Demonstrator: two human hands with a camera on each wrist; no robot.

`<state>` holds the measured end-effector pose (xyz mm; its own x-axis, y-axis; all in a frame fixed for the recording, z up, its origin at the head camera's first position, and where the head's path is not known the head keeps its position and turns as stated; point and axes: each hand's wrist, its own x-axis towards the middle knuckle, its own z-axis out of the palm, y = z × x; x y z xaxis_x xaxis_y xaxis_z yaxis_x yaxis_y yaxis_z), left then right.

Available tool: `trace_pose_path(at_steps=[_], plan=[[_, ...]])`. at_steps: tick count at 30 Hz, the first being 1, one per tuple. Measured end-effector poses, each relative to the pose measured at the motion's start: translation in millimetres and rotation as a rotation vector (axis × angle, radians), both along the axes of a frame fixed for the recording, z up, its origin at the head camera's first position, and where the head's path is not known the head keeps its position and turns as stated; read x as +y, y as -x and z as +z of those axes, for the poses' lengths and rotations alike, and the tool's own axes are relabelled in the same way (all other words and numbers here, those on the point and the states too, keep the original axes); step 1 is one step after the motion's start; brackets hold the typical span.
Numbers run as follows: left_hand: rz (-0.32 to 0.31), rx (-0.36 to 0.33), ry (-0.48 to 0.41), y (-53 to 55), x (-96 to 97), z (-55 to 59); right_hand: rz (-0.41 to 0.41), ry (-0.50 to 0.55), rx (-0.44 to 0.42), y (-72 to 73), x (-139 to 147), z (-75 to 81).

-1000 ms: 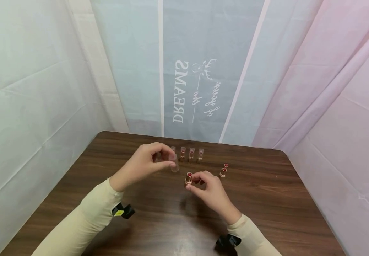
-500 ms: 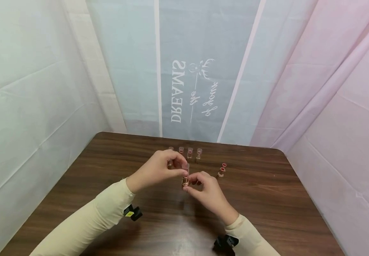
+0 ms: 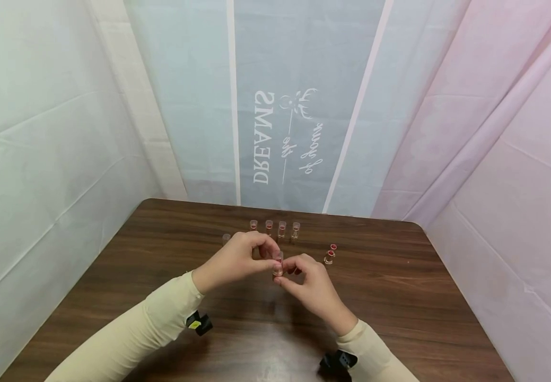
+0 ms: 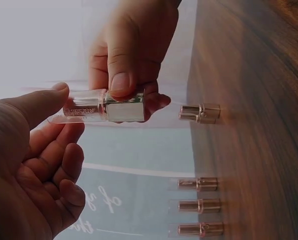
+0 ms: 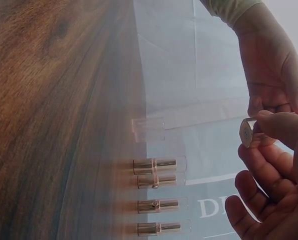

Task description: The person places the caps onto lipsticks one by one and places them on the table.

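On the left, the brown table begins at a slanting edge, and a broad run of wood reaches across to a clear cap standing just behind the left hand. That hand, thumb and fingers together, pinches the transparent cover on a lipstick, and there it is, held off the tabletop between both hands, roughly upright: shiny gold base, red showing through! Four capped lipsticks line the back edge behind. The right hand grips the base. Further right, two uncapped lipsticks, red tips up, then wide wood to the right edge.
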<state>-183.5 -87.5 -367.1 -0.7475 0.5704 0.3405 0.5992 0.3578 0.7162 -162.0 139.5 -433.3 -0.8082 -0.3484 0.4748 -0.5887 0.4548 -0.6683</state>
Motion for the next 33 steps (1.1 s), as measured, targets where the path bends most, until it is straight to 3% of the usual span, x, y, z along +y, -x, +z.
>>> trace_pose_path(at_steps=[13, 22, 28, 33], plan=[[0.037, 0.064, 0.015, -5.8, 4.0, -8.2, 0.000, -0.014, 0.019, -2.2, -1, 3.4], [0.145, 0.126, 0.070, -12.3, -5.7, -16.1, 0.041, -0.063, -0.086, 1.1, -4, 5.9], [0.220, 0.087, 0.119, -12.8, -22.9, -24.5, 0.002, -0.110, -0.111, 15.5, -7, 6.4], [0.266, 0.065, 0.118, -13.5, -37.8, -28.6, -0.042, -0.127, -0.157, 38.1, -10, 12.1]])
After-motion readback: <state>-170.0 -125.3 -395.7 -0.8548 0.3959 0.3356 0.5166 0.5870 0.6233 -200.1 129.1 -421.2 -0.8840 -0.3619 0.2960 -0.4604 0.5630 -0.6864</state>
